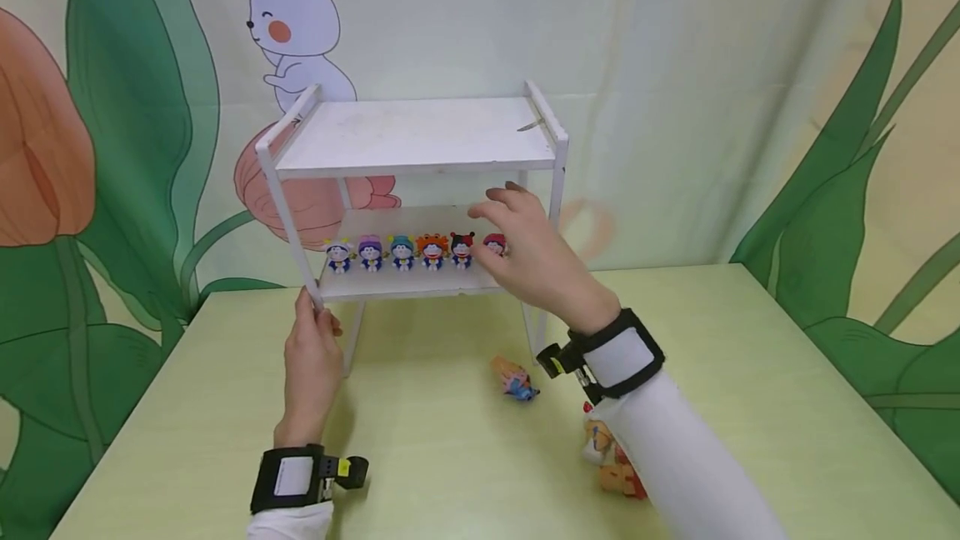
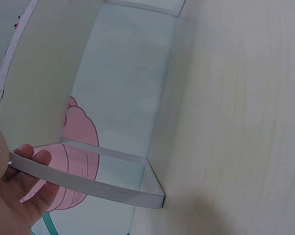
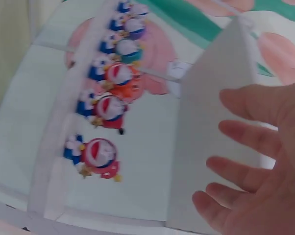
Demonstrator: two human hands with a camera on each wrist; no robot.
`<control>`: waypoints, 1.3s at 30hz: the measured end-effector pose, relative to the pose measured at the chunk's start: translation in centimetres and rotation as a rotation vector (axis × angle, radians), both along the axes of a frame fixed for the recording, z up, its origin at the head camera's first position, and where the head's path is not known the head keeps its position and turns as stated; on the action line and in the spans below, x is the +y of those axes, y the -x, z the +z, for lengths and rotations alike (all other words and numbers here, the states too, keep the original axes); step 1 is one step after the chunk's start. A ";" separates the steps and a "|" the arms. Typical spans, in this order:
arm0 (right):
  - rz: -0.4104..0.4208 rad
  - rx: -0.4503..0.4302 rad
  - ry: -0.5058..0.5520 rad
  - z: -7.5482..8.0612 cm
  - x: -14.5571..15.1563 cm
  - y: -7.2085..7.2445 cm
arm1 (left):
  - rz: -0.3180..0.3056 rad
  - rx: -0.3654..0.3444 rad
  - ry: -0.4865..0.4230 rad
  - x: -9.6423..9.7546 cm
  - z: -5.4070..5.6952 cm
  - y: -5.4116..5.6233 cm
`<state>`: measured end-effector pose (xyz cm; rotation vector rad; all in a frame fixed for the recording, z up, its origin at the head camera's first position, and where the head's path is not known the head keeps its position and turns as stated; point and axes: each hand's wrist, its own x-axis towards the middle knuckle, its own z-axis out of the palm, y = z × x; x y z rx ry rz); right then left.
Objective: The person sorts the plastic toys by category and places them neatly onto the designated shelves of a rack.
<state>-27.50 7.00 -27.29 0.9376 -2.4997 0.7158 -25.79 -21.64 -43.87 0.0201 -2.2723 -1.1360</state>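
A white two-tier shelf (image 1: 408, 133) stands on the table. Several small blue-and-white figurines in coloured hats line its lower tier, from a white-hatted figurine (image 1: 338, 257) on the left to a red-hatted figurine (image 3: 100, 152) at the right end. My left hand (image 1: 311, 361) holds the shelf's left front leg (image 2: 88, 184), thumb on one side and fingers curled behind it. Before the lower tier's right part is my right hand (image 1: 536, 252), fingers spread and holding nothing, partly covering the red-hatted figurine in the head view. In the right wrist view its fingertips are apart from the figurines.
On the table by the shelf's right leg lies a small orange-and-blue figurine (image 1: 516, 379). More small figurines (image 1: 618, 480) lie further front, partly hidden by the right sleeve. A printed curtain (image 1: 675, 107) hangs behind the table.
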 end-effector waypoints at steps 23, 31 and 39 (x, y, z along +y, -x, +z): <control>-0.108 -0.100 0.197 -5.1 14.8 -4.5 | -0.006 -0.015 -0.021 -0.1 0.1 -0.2; -0.241 -0.354 0.116 -6.6 18.2 -5.1 | 0.004 -0.015 -0.022 0.2 0.6 -0.4; -0.232 -0.562 -0.019 -8.1 20.0 -5.5 | -0.002 -0.019 -0.001 0.3 0.5 -0.3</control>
